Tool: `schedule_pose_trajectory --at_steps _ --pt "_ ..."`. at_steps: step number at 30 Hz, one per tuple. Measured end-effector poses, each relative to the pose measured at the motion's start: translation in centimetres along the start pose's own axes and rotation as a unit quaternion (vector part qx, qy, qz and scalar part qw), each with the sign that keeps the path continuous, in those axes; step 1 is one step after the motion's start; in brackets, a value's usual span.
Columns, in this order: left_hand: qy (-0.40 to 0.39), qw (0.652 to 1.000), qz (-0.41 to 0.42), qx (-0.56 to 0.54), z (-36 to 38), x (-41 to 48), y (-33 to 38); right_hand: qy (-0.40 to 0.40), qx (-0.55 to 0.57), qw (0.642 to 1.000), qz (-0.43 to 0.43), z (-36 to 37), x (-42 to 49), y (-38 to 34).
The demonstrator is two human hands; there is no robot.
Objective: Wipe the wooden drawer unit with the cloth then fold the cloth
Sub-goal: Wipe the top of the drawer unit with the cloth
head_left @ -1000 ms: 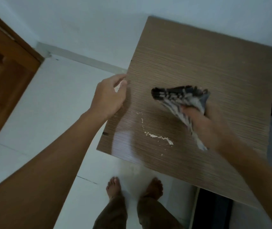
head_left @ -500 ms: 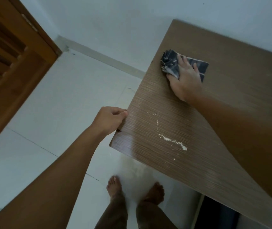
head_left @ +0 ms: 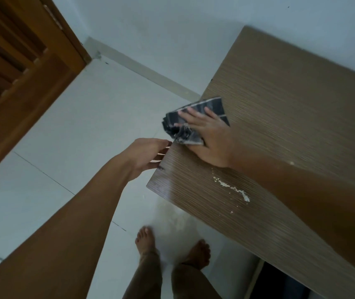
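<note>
The wooden drawer unit (head_left: 291, 108) fills the right side, seen from above, its brown grained top tilted in view. A dark striped cloth (head_left: 185, 126) lies bunched at the top's left edge, partly hanging over it. My right hand (head_left: 210, 141) presses flat on the cloth, fingers spread. My left hand (head_left: 148, 155) sits just off the left edge below the cloth, fingers slightly apart, holding nothing. A streak of white crumbs (head_left: 231, 188) lies on the top near the front corner.
White tiled floor (head_left: 75, 137) spreads to the left. A brown louvred wooden door (head_left: 14, 67) stands at the upper left. A white wall (head_left: 172, 29) runs behind the unit. My bare feet (head_left: 146, 240) stand below the unit's front corner.
My right hand has dragged the cloth from the back of the top forward along the left edge. My left hand has let go of the edge and opened.
</note>
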State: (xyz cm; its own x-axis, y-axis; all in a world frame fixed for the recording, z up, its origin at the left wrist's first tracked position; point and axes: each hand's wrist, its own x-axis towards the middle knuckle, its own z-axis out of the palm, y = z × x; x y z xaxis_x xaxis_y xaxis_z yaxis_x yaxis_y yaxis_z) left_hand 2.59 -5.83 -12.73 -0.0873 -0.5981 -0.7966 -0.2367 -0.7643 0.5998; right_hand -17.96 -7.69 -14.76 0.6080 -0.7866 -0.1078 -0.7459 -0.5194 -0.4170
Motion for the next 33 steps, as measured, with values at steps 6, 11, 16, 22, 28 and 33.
schedule_pose_trajectory --at_steps 6,11,16,22,28,33 --pt "0.005 0.994 -0.043 -0.100 -0.9 -0.9 0.0 0.002 0.041 0.996 -0.074 1.8 -3.6 -3.1" --pt "0.019 1.000 -0.009 0.006 -0.5 -1.5 0.6 -0.048 0.074 0.990 -0.109 2.8 -8.6 -3.6" --pt "0.048 0.977 0.099 0.180 0.9 -1.8 0.4 -0.073 0.139 0.984 -0.080 2.1 -13.0 -3.2" --pt "0.066 0.912 0.228 0.333 3.5 -2.1 0.3 0.012 0.400 0.904 0.149 -3.9 -16.0 -4.2" --pt "0.029 0.898 0.178 0.402 7.0 -1.9 0.8 0.136 0.291 0.918 0.233 -11.3 -16.0 -3.9" --pt "0.020 0.870 0.146 0.471 7.7 -1.2 0.2 0.139 0.131 0.914 0.358 -9.6 -16.6 -0.3"
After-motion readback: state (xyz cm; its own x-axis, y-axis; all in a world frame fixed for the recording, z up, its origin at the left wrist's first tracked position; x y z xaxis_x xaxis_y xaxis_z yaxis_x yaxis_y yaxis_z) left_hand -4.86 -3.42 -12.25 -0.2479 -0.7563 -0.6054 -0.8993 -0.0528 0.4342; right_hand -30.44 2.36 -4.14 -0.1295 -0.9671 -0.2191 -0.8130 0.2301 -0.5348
